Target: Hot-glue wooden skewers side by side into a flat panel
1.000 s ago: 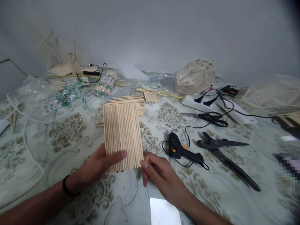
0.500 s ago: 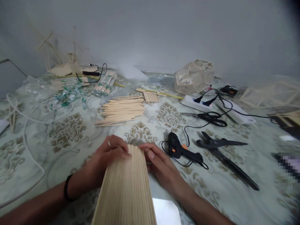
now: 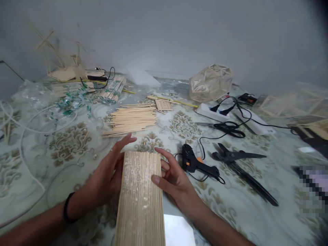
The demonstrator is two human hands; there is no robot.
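A long panel of bamboo sticks (image 3: 142, 194) laid side by side runs from the bottom edge up to the middle of the view. Shiny, uneven patches that look like dried glue cover its upper face. My right hand (image 3: 176, 181) grips its right edge, thumb on top and fingers curled at the side. At the left edge, my left hand (image 3: 107, 171) has its fingers stretched out past the panel's far end; the panel hides part of that hand. Beyond both hands lies a pile of loose bamboo sticks (image 3: 133, 118).
To the right lie a black glue gun (image 3: 198, 164), black-handled scissors (image 3: 225, 128) and black cutters (image 3: 243, 171). A power strip (image 3: 212, 112) holds plugs. Stick frameworks (image 3: 211, 83) and bagged sticks (image 3: 112, 90) stand behind. A white cable (image 3: 23, 153) loops at left.
The panel has been turned, so a shiny, streaked face now shows instead of a plain one. My left fingers have lifted off its top and straightened; my right thumb has come onto it.
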